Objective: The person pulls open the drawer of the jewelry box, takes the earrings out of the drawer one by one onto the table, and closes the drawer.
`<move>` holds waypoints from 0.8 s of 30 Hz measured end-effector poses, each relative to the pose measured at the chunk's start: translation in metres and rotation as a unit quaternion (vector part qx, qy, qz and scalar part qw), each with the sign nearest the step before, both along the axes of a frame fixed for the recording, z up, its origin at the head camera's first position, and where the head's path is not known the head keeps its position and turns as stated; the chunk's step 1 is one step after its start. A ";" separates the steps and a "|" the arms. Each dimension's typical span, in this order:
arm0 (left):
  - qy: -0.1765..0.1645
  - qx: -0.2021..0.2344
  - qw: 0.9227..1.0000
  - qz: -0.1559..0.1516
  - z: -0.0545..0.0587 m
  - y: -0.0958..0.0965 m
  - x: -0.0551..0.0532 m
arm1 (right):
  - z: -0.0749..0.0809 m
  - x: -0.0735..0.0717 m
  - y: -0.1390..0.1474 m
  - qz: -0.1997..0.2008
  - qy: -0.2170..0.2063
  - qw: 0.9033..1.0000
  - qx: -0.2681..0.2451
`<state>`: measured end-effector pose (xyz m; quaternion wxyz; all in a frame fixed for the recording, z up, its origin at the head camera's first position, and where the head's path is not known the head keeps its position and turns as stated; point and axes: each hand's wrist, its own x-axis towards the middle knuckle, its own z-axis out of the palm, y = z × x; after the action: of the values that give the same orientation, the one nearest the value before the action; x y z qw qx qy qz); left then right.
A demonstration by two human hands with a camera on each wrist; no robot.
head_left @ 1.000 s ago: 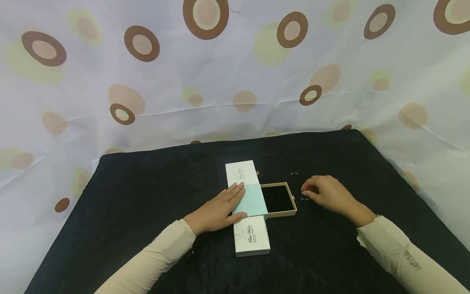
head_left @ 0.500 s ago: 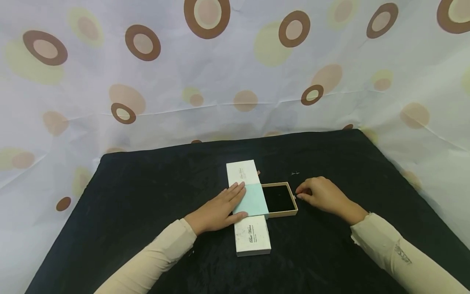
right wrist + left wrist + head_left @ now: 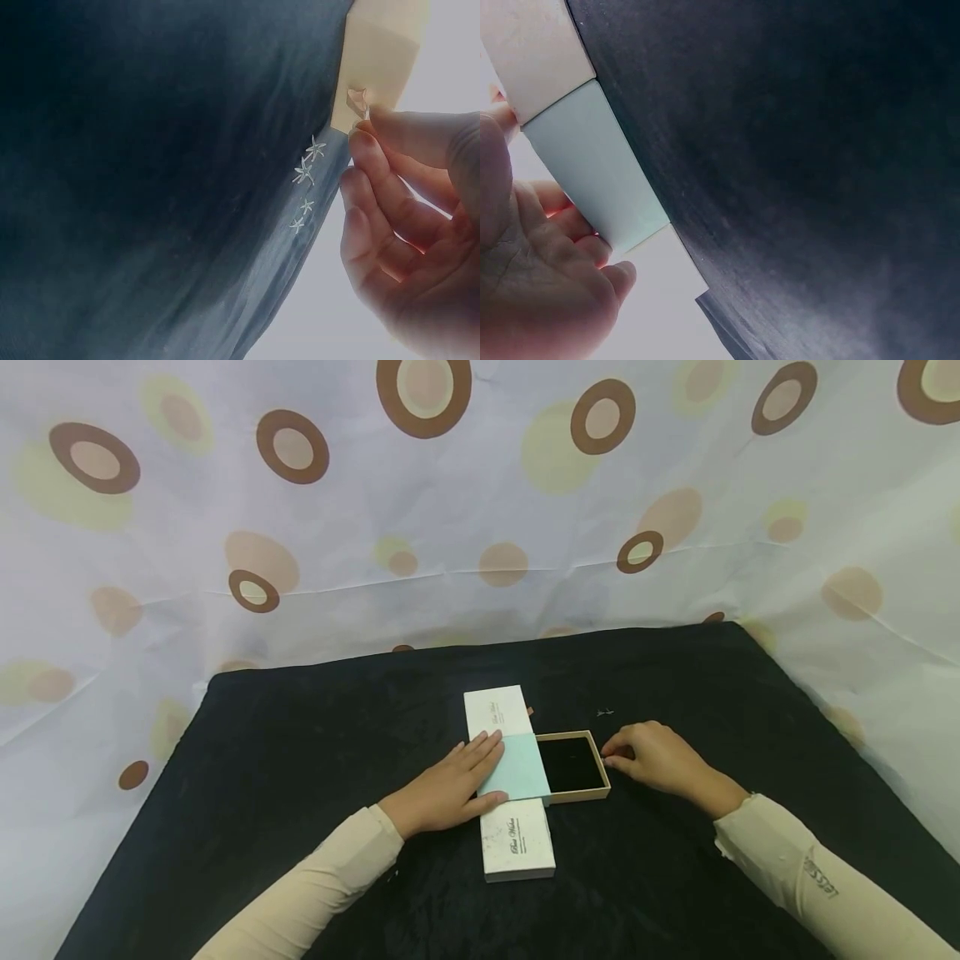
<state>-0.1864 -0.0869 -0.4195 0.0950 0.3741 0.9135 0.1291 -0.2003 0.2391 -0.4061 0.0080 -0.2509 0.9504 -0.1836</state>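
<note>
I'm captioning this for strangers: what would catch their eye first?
Likely the pale blue box between two white ones on the black cloth, its drawer jutting toward the right hand. Next, the spotted curtain behind, then four small white star shapes near that hand in the right wrist view.

Creased white backdrop (image 3: 435, 497), circle-printed in brown and yellow, black cloth (image 3: 322, 743) spread below

Left arm (image 3: 318, 881): angled forward and inward, cream-sleeved to wrist.
Left hand (image 3: 453, 787): palm down, fingers extended, thumb spread; fingertip bend hard to judge in wrist view.
Right arm (image 3: 806, 864): also angled inward, sleeved.
Right hand (image 3: 660, 760): thumb and forefinger pinched, other fingers loosely curled.
</note>
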 end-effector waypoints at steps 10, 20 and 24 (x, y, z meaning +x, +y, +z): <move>-0.001 0.002 1.000 0.001 -0.001 0.001 -0.001 | -0.002 0.000 -0.002 0.009 0.001 1.000 0.005; 0.001 0.003 1.000 0.001 0.001 0.000 0.000 | -0.005 0.000 -0.004 0.014 0.017 1.000 0.004; 0.002 0.006 1.000 0.001 0.001 0.000 0.001 | -0.005 -0.001 -0.007 0.021 0.022 1.000 0.003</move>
<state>-0.1851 -0.0867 -0.4181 0.0912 0.3739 0.9132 0.1339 -0.2014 0.2317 -0.4114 -0.0082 -0.2751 0.9454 -0.1746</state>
